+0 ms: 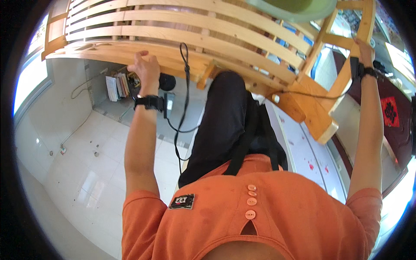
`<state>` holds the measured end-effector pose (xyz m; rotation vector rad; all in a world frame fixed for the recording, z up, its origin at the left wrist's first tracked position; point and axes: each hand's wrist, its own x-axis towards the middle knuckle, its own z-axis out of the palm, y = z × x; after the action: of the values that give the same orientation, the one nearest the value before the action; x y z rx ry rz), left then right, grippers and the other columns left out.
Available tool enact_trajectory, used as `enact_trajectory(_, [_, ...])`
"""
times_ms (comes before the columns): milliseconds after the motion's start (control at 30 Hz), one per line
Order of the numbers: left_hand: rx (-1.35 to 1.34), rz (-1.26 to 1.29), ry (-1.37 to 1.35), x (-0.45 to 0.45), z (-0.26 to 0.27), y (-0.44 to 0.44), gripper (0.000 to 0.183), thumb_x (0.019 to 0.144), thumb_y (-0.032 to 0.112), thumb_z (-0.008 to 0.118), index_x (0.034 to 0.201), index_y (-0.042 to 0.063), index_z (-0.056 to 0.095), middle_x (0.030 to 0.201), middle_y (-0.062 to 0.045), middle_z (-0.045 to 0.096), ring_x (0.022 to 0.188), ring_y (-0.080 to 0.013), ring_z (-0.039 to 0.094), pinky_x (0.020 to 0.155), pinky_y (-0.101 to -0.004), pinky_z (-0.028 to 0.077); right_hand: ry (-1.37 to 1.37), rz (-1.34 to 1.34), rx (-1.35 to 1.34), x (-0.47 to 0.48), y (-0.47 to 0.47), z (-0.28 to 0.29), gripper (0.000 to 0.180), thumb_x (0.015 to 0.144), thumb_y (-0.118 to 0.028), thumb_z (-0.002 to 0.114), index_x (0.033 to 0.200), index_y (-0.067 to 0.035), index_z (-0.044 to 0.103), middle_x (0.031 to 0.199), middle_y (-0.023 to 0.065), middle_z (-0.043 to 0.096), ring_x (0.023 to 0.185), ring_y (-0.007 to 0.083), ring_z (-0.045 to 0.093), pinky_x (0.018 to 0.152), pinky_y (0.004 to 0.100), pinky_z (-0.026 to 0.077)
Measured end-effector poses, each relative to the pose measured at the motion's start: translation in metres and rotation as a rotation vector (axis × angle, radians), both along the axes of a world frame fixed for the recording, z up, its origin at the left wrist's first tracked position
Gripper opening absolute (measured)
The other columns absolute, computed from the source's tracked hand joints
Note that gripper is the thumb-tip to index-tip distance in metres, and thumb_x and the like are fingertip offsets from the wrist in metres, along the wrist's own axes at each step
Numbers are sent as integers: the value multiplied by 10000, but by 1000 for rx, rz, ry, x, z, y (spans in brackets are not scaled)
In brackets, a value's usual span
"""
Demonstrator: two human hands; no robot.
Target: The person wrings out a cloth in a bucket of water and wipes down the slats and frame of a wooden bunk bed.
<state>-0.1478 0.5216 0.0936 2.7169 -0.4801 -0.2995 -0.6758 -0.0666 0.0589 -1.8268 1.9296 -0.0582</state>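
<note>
A slatted wooden bed frame (169,32), which looks like an upper bunk, spans the top of the view. My left hand (146,66) is at its side rail (113,53), fingers partly curled; whether it grips the rail cannot be told. My right hand (364,52) is at the wooden end post (362,27) at the upper right, its fingers mostly hidden around the wood. Each wrist wears a black strap with a small device and cable. My dark-trousered knee (227,84) is up against the frame's edge.
A pale green basin (299,11) stands on the slats. Black looped cable (187,91) hangs beside my leg. Books (117,86) stand below at the left, above a tiled floor (97,156). Right of my leg is a white panel with red marks (308,156); farther right is dark red furniture (403,120).
</note>
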Motion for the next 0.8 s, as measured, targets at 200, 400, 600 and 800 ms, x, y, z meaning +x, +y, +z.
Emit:
enact_trajectory(200, [-128, -67, -141, -14, 0, -2, 368, 757, 14, 558, 1123, 12, 514, 1049, -319, 384, 980, -444, 413, 946, -443, 342, -223, 8, -40, 11, 40, 17, 370, 788, -308, 721, 806, 58, 673, 697, 108, 662, 608, 184, 646, 533, 351, 502])
enact_trajectory(400, [-211, -36, 11, -19, 26, -6, 685, 803, 22, 606, 1403, -15, 276, 1259, -347, 311, 1174, -459, 379, 1019, -483, 340, -137, 27, -125, 16, 55, 20, 359, 775, -265, 723, 877, 76, 670, 731, 128, 667, 652, 220, 656, 566, 376, 496])
enact_trajectory(600, [-581, 294, -15, 106, 21, 29, 1027, 812, 133, 744, 1503, 7, -6, 1349, -243, 319, 1244, -348, 390, 1070, -416, 348, -335, -73, -128, 20, 46, 15, 370, 744, -237, 751, 928, 74, 672, 786, 118, 670, 689, 220, 628, 629, 359, 493])
enact_trajectory(800, [-750, 620, 276, 221, -26, 41, 643, 844, 14, 601, 1321, -25, 172, 1190, -241, 466, 951, -269, 603, 733, -346, 553, 367, -32, 38, 10, -1, 24, 542, 751, -358, 777, 1038, 82, 643, 983, 205, 686, 879, 300, 662, 769, 386, 513])
